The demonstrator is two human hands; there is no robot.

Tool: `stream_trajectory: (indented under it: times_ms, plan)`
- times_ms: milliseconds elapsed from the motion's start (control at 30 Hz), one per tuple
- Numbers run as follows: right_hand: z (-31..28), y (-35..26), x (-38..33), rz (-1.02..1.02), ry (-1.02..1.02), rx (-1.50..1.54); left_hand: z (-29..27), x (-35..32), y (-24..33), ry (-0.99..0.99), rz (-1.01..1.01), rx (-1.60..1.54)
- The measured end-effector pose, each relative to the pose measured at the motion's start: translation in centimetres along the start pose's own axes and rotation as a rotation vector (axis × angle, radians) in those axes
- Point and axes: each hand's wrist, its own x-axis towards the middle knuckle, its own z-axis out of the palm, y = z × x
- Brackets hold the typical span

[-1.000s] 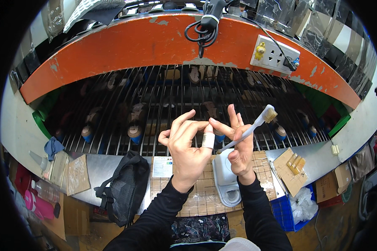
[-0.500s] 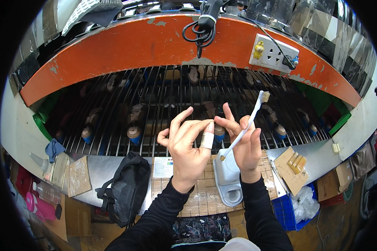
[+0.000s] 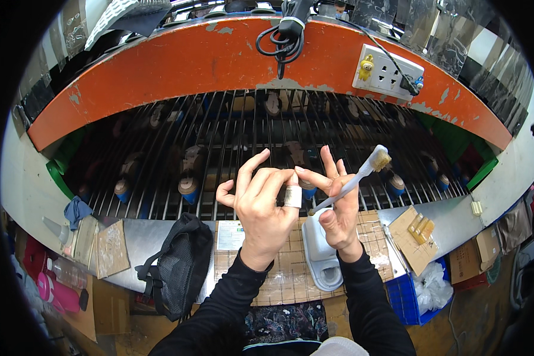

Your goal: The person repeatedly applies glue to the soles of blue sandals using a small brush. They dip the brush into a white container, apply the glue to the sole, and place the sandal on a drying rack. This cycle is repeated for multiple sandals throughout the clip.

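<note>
My left hand (image 3: 260, 204) is raised over the bench edge with thumb and index fingertip pinched together; whatever may be between them is too small to make out. White tape (image 3: 292, 196) wraps that thumb. The index fingertip of my right hand (image 3: 344, 218) meets the left fingertips. Across the right hand's fingers lies a white toothbrush (image 3: 355, 179), gripped in it, its yellowed bristles up to the right. Below the right hand stands a white plastic container (image 3: 319, 244) with a round well at its near end, on a taped cardboard sheet (image 3: 279, 285).
Beyond my hands, metal bars (image 3: 219, 178) run under an orange panel (image 3: 178, 65); several shoe-like pieces with blue ends are among them. A black mesh bag (image 3: 181, 267) lies left. Right are a board (image 3: 412, 246) with amber blocks and a blue crate (image 3: 404, 299). A socket strip (image 3: 387, 74) hangs above.
The toothbrush has tipped lower, its bristles turning more toward me. My right thumb has folded inward. Both hands have shifted slightly left, fingertips still together.
</note>
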Motion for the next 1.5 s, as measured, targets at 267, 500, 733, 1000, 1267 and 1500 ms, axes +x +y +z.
stream_trajectory:
  times_ms: [267,500,733,1000,1267,1500]
  plan:
    - [0.0,0.6,0.5,0.284,0.064,0.999,0.4,0.1,-0.2,-0.002,-0.090,-0.104]
    - [0.1,1.2,0.4,0.255,0.089,0.911,0.5,0.1,0.0,-0.037,-0.080,-0.174]
    - [0.9,1.2,0.0,0.038,0.025,0.290,0.4,0.1,-0.2,-0.037,-0.094,-0.120]
    - [0.0,2.8,0.6,0.313,-0.053,1.471,-0.4,0.0,0.5,-0.090,-0.134,-0.376]
    - [0.3,3.7,0.5,0.376,-0.076,1.371,-0.1,-0.7,2.4,-0.195,0.053,-0.311]
    - [0.5,3.6,0.4,0.410,-0.048,1.271,1.0,-1.2,2.6,-0.127,0.103,-0.229]
